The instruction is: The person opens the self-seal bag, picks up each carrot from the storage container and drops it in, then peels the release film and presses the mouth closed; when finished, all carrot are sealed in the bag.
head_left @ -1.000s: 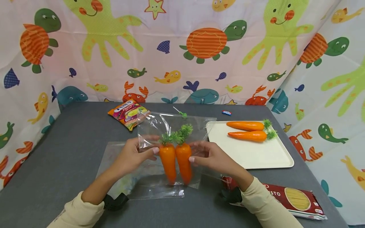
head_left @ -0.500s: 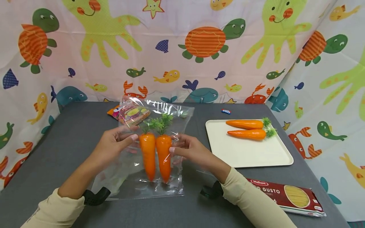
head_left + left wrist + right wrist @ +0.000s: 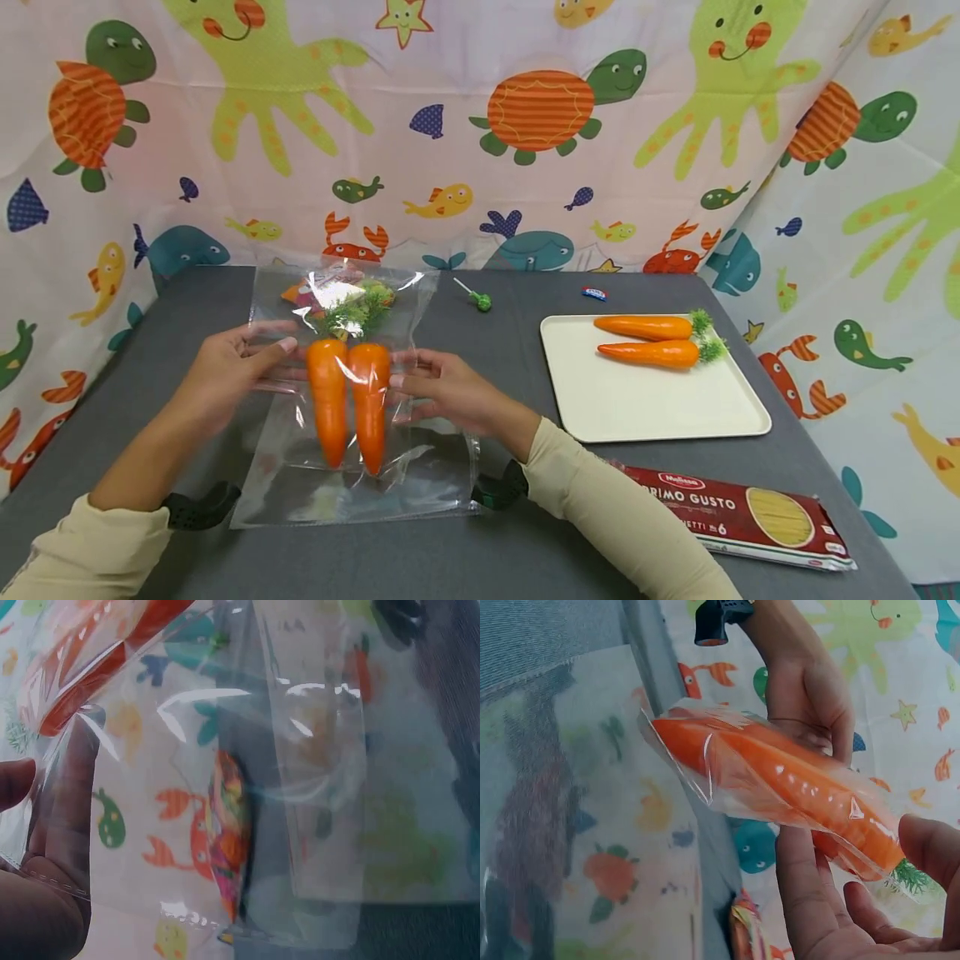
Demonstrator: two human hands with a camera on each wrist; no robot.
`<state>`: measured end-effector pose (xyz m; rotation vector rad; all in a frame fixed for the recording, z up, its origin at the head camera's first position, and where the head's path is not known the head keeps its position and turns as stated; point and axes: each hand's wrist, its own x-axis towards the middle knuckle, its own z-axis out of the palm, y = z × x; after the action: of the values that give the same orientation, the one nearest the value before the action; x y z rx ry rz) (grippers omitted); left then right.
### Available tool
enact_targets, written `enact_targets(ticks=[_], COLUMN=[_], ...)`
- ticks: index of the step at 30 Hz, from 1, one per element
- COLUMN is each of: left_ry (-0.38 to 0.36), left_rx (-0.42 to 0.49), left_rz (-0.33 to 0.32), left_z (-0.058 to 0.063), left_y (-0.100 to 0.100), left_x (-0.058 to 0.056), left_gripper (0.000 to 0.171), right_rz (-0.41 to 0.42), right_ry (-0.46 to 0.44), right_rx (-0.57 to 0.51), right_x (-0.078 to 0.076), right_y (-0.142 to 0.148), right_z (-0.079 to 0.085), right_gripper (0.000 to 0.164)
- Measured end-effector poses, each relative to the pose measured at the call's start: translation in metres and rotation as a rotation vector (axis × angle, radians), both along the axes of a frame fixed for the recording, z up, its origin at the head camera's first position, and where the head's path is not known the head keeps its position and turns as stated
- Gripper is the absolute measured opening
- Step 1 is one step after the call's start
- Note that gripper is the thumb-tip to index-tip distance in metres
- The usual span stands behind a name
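Two orange carrots (image 3: 327,400) with green tops stand side by side inside a clear plastic bag (image 3: 411,304), raised in front of me. My left hand (image 3: 232,367) pinches the bag's left edge between thumb and fingers. On the opposite edge, my right hand (image 3: 450,387) grips the plastic beside the second carrot (image 3: 369,408). Seen from the right wrist, the bagged carrots (image 3: 780,772) lie between both hands, tips pointing away from the right thumb. A second clear bag (image 3: 285,504) lies flat on the table below.
At right, a cream tray (image 3: 637,408) bears two more carrots (image 3: 648,355). A red spaghetti packet (image 3: 750,521) lies nearer me. Toward the back are a green lollipop (image 3: 482,302), a small wrapped candy (image 3: 595,293) and a colourful candy bag (image 3: 296,293), partly behind the clear bag.
Both hands have carried the bag with the two carrots leftward. The bag now overlaps the candy bag, and the lollipop and more of the spaghetti packet show uncovered.
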<state>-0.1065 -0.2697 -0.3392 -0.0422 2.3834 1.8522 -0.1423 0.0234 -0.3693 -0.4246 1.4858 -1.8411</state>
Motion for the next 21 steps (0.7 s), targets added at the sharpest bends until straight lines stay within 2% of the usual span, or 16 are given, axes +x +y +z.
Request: enact_targets(ticks=[6, 13, 17, 21], left_ry=[-0.048, -0.171, -0.182, -0.184], left_rx=[-0.053, -0.118, -0.142, -0.168], left_rz=[0.068, 0.114, 0.133, 0.142], left_z=[-0.009, -0.014, -0.013, -0.017], left_y=[-0.021, -0.055, -0.075, -0.091], left_x=[-0.003, -0.001, -0.001, -0.003], left_gripper=[0.071, 0.07, 0.069, 0.071], right_rz=[-0.02, 0.008, 0.012, -0.029], right_ry=[-0.089, -0.182, -0.215, -0.283], right_rx=[-0.06, -0.099, -0.123, -0.119], right_x=[0.002, 0.01, 0.014, 0.019], right_y=[-0.028, -0.068, -0.092, -0.114], right_z=[-0.012, -0.022, -0.026, -0.031], right_gripper=[0.038, 0.034, 0.033, 0.033])
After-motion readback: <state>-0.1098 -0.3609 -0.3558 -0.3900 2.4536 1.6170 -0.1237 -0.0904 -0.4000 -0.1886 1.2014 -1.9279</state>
